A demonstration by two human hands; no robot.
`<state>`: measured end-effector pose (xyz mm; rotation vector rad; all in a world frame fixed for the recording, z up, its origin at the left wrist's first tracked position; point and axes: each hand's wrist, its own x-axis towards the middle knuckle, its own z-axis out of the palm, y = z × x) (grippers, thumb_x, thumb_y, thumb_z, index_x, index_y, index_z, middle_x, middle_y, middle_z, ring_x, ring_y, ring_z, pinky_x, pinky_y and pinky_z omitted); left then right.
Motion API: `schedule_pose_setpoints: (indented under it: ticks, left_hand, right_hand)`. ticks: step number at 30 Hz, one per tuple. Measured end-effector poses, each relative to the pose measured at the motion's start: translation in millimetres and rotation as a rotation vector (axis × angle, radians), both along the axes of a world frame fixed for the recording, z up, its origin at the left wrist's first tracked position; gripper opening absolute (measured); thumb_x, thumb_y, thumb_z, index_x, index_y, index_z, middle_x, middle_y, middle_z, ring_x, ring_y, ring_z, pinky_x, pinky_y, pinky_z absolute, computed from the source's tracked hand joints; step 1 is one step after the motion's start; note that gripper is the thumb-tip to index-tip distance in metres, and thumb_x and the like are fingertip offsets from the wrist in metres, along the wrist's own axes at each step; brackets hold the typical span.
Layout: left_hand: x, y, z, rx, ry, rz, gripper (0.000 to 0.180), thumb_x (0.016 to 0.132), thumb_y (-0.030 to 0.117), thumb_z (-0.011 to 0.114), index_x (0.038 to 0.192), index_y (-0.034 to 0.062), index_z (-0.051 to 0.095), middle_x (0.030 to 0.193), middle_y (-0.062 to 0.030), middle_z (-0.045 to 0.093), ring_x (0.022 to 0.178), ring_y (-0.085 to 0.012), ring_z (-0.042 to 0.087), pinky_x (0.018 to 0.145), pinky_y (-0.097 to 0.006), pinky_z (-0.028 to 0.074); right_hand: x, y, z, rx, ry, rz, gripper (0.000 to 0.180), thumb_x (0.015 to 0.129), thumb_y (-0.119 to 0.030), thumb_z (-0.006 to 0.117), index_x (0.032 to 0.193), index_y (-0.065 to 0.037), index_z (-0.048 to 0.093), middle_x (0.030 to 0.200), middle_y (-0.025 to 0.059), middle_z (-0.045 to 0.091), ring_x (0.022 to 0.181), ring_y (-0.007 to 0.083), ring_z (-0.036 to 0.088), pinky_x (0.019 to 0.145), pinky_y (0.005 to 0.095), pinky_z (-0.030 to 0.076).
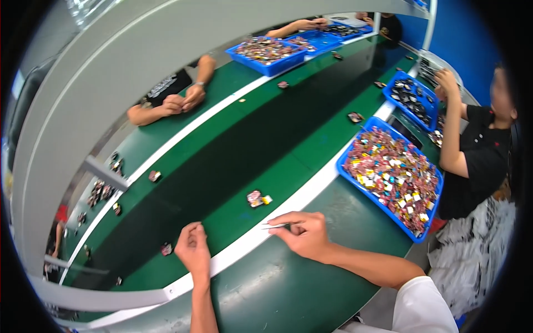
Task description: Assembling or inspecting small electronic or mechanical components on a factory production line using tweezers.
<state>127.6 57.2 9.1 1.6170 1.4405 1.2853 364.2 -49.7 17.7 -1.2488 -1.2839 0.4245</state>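
- The right hand [302,236] is pinching a thin pale piece [272,226] between thumb and index finger, with its tip pointing left over the white rail [239,251].
- The left hand [192,247] is curling its fingers inward at the rail; how far they are closing, or whether they are holding anything, I cannot tell.
- A small dark packet [166,248] is lying on the green surface [311,150] just left of the left hand.
- A pinkish packet with a yellow-and-white part [257,198] is lying beyond the rail, between and ahead of both hands.
- A large blue tray [341,165] heaped with colourful packets is sitting right of the right hand, on the dark green table [277,288].
- Across the green surface, a co-worker in black is holding both hands [185,101] together.
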Motion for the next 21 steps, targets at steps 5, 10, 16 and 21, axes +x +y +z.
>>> schedule_pose_setpoints:
  ticks: [5,10,16,21]
  left_hand:
    - [1,6,2,-0.104,-0.144,-0.103,0.015,0.095,0.005,0.062,0.106,-0.0020,0.069,0.081,-0.0040,0.068,0.060,-0.0046,0.054,0.055,-0.020,0.043]
    - [47,25,35,-0.104,-0.012,-0.266,0.015,0.090,0.006,0.066,0.101,-0.0010,0.073,0.081,-0.0045,0.068,0.058,-0.0082,0.056,0.055,-0.021,0.045]
    - [85,62,41,-0.219,0.388,-0.650,0.024,0.085,0.018,0.076,0.099,-0.0007,0.072,0.072,-0.0013,0.066,0.059,-0.0065,0.056,0.048,-0.024,0.043]
    - [84,69,34,-0.218,0.419,-0.695,0.021,0.082,0.019,0.079,0.087,0.0003,0.070,0.070,-0.0020,0.065,0.060,-0.0078,0.056,0.051,-0.026,0.044]
  right_hand:
    - [0,0,3,-0.021,0.058,-0.025,0.013,0.076,-0.004,0.083,0.087,-0.006,0.077,0.075,0.0036,0.073,0.041,0.0031,0.036,0.040,0.0229,0.029]
    - [3,-1,6,-0.043,0.080,-0.024,0.008,0.077,-0.004,0.083,0.078,-0.002,0.075,0.086,0.0062,0.076,0.042,0.0034,0.037,0.040,0.0238,0.030]
    - [9,-4,7,-0.056,0.141,-0.040,0.048,0.076,-0.006,0.084,0.046,0.001,0.047,0.092,0.0062,0.077,0.047,0.0030,0.045,0.043,0.0242,0.031]
    - [6,-2,12,-0.151,0.114,-0.068,0.058,0.076,-0.006,0.083,0.044,-0.002,0.035,0.094,0.0074,0.077,0.047,0.0039,0.047,0.044,0.0252,0.032]
